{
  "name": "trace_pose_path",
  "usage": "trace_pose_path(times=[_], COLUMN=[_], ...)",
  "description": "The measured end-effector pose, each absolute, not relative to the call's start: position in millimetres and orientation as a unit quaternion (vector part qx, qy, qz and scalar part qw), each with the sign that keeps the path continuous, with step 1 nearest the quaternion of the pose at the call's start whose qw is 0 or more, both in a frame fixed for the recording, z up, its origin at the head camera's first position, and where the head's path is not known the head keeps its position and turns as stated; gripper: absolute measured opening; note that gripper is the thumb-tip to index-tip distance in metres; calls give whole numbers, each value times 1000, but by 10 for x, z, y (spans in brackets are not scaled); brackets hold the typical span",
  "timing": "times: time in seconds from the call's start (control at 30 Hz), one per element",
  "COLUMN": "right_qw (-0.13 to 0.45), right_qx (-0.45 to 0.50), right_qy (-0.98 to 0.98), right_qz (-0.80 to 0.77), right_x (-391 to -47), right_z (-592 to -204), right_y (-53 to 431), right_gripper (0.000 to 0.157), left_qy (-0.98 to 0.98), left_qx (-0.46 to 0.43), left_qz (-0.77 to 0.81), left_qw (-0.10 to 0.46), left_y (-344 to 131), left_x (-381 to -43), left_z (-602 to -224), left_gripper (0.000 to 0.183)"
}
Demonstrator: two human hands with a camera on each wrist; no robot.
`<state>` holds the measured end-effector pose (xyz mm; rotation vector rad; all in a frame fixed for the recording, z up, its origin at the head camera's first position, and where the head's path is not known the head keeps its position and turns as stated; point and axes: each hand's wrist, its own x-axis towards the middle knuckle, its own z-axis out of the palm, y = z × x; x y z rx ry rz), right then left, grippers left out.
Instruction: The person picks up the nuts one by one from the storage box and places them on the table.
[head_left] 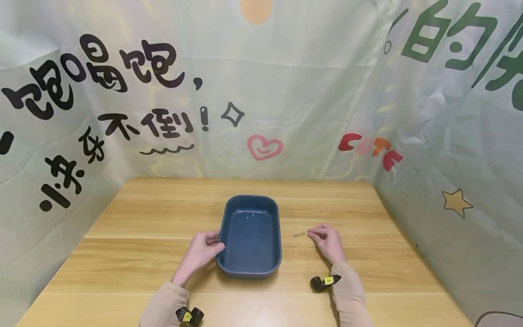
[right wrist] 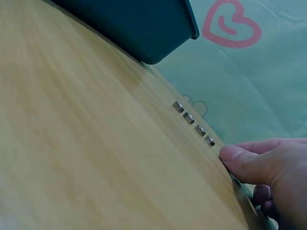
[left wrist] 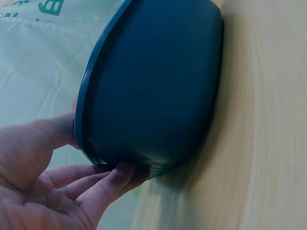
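Observation:
A deep blue rectangular plastic basin (head_left: 250, 268) stands on the table. My left hand (head_left: 201, 249) grips its left side, the thumb at the rim and the fingers against the outer wall, as the left wrist view shows. To the basin's right, several small shiny metal pieces, which look like nuts (right wrist: 189, 118), lie in a short row. My right hand (head_left: 328, 243) is at the right end of that row, thumb and forefinger tips together by the table. Whether a piece is between those fingertips is hidden. Two tiny bright spots (head_left: 250, 215) show inside the basin near its far end.
The wooden table (head_left: 135, 227) reaches back to a pale printed cloth (head_left: 302, 104), which also hangs along both sides. Dark wrist cameras with yellow labels sit on both sleeves, the right camera (head_left: 323, 284) low over the table.

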<state>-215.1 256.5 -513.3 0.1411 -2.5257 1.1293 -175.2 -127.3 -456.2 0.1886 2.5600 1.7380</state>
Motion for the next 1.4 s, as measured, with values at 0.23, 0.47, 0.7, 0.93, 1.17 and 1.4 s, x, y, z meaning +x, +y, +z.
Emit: trace_pose_path(times=[0.23,0.47,0.7,0.93,1.17,1.4], right_qw=[190,199,190,177,183,180], right_qx=[57,64,67,62,63,60], right_qy=[-896,-892,-894,-896,-898,-897], right_qz=[398,400,401,402,394,400], right_x=[-2156,-2157,-2147,-2149,-2147,-2140], right_z=[-5144,-5161,-5144,-5144,-5150,-5151], right_y=[2574,2575,2583,2590,2591,2591], right_gripper=[5,7,6,6,8,10], left_qy=[827,830,830,829,832,832], left_qx=[63,58,60,59,56,52], left_qz=[558,554,555,555,551,552], left_qw=[20,18,18,20,21,22], left_y=[-1272,-1268,-1267,-1265,-1261,-1259], left_x=[-1748,-1751,-1749,-1749,-1748,-1743], left_z=[-4541,-4533,-4533,-4536,-4535,-4534], left_gripper=[46,46,46,46,46,45])
